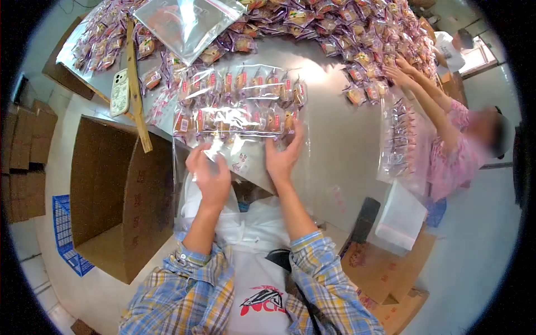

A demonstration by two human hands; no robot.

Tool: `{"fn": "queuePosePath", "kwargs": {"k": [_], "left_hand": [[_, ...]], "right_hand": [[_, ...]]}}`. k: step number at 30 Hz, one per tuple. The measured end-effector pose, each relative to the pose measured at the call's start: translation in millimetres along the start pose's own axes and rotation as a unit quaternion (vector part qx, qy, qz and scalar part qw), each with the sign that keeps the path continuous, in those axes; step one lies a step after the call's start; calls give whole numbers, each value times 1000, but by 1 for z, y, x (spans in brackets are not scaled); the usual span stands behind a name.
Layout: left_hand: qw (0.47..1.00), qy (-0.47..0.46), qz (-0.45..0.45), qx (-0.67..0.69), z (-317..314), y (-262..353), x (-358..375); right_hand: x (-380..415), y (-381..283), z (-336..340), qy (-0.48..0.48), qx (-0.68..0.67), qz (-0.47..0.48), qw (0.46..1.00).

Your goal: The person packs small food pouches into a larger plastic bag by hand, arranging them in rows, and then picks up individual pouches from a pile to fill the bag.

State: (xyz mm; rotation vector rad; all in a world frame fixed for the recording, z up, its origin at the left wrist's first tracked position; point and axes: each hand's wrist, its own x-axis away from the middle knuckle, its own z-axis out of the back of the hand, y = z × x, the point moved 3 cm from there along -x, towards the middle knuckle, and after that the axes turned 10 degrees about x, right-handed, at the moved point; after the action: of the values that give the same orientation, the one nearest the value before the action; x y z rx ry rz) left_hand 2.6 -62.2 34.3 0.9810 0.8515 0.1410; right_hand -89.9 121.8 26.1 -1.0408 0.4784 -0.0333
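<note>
A large clear plastic bag (240, 146) lies in front of me on the metal table. Inside it are two rows of small wrapped snack packets (234, 119), side by side. My left hand (209, 176) is over the lower left of the bag, below the rows, fingers partly bent and thumb apart, slightly blurred. My right hand (286, 156) touches the bag's lower right, its thumb and fingers spread around the end of the lower row. Whether either hand pinches the film is hard to see through the glare.
Loose packets (357, 33) are heaped along the table's far side. Empty clear bags (187, 25) lie on them. A wooden strip (134, 84) and a phone (119, 92) are at left, above an open carton (106, 195). A co-worker in pink (455, 139) reaches in beside another filled bag (397, 139).
</note>
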Motion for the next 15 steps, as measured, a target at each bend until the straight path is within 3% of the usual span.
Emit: {"fn": "queuePosePath", "kwargs": {"k": [2,6,11,15], "left_hand": [[977,-66,-132,-156,1,19,-25],[952,-188,-47,-235,-10,42,-63],[968,-100,-114,-200,-9,8,-37],[965,-100,-39,-239,-8,35,-45]], "right_hand": [[6,0,-2,3,-3,-6,1000],[1,-4,1,18,36,-2,999],[-1,-9,1,10,54,-7,998],[-1,-9,2,12,58,10,998]]}}
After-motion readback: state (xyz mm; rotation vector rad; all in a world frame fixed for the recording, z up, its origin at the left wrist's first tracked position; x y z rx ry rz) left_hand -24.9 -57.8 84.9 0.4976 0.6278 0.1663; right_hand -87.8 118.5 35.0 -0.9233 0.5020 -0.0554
